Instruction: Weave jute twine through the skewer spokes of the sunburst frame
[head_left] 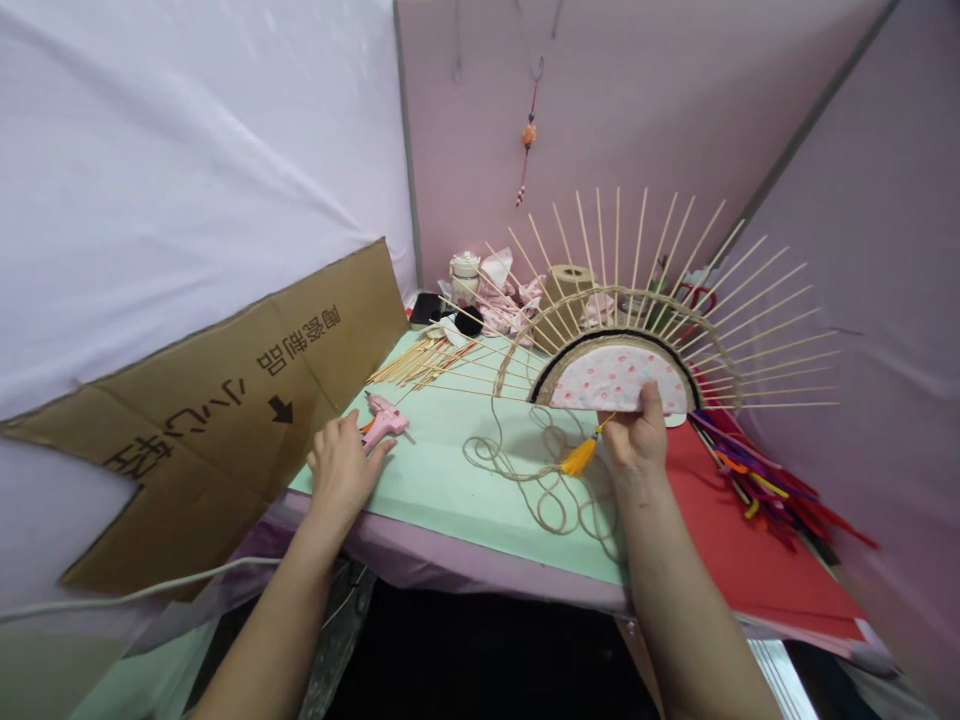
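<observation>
My right hand (pixel 637 430) holds up a half-round stick fan (pixel 619 376) by its straight lower edge, thumb in front. Its centre is cloth with pink dots, edged by a black band and twine. Thin wooden sticks radiate from it, with a ring of twine (pixel 626 292) woven through them. A yellow tassel (pixel 579 457) hangs at the lower edge, and loose twine (pixel 551 500) trails in loops onto the table. My left hand (pixel 343 462) is at a pink glue gun (pixel 384 420) lying on the table, thumb and fingers apart around its handle; a firm grip does not show.
A cardboard sheet (pixel 225 400) stands along the left. Loose sticks (pixel 420 362), a white-lidded jar (pixel 465 272), crumpled cloth (pixel 499 300) and a twine roll (pixel 564 285) lie behind. Coloured pipe cleaners (pixel 772 480) rest on red paper (pixel 720 540) at right. A white cable (pixel 150 592) crosses lower left.
</observation>
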